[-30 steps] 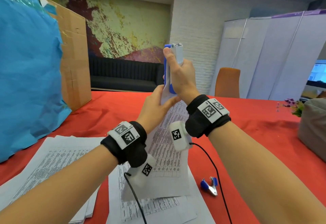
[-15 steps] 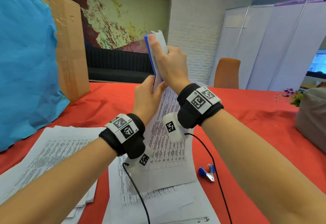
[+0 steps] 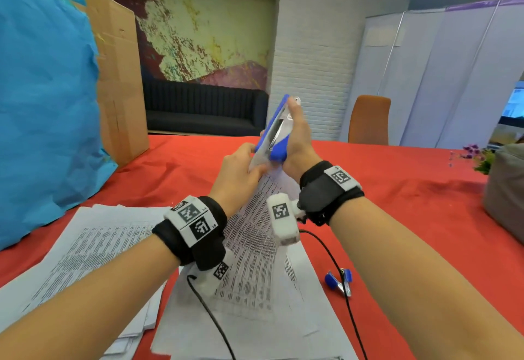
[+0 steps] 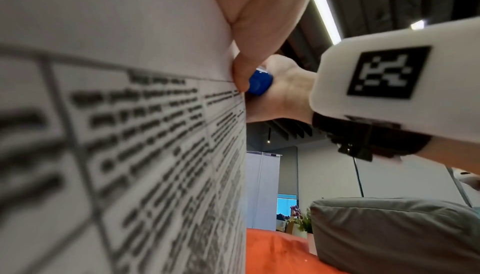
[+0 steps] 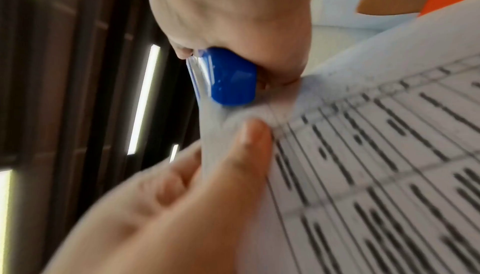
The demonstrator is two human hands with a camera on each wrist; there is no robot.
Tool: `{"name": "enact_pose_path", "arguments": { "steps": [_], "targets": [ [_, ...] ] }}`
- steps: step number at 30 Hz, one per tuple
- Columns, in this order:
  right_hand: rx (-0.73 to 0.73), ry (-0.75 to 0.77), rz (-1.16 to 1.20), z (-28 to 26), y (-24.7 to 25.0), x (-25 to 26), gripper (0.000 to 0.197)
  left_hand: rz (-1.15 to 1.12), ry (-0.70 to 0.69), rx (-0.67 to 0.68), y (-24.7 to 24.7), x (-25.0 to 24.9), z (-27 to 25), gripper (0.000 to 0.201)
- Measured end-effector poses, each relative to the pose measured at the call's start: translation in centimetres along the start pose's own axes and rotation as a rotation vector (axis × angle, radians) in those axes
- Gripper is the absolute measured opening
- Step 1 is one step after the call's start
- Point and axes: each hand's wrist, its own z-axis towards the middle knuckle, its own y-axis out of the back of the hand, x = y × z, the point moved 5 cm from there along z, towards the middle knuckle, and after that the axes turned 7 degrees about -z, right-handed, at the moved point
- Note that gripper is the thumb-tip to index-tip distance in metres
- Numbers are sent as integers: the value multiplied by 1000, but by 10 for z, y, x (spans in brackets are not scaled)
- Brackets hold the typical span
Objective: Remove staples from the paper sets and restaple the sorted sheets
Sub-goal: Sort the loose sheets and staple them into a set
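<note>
bare forearms | black wristbands (image 3: 198,232) | white coded tags | white camera pods (image 3: 283,218) | black cables (image 3: 209,311)

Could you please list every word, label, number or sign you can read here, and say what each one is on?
No text can be read.
Held sheets: printed tables, too blurred.
Stacks on the table: print too small.
Wristbands: black-and-white square code markers, tiny marks unreadable.
Stapler in the right hand: no label visible.
Staple remover: none visible.
</note>
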Motion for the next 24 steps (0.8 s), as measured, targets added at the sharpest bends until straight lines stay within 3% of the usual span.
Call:
{"name": "enact_pose_path", "arguments": {
  "steps": [2,5,8,11,15,19,21,24],
  "targets": [
    [4,-100,155,1,6,-5,61,12,-9,-2,4,5,0,38],
    [-13,-95,307,7,19,-7,54,53,-7,9,11,19,1,37],
    [-86,-76,313,15,38,-10,46,69,166,8,36,65,10,34],
    [-209,-170,-152,16,76,-30,25,166,395,6,85,123,16,37],
    [-267,-517,-656,24,174,-101,15,450,594,77,156,183,5,24],
    [-254,-562,-954,5,215,-122,5,657,703,56,206,227,-15,29],
    [-247,-560,-1093,-1,213,-119,15,731,778,-11,223,241,-27,33],
    [-259,-543,-1495,8,204,-112,40,791,854,-32,226,256,-46,33]
  ]
}}
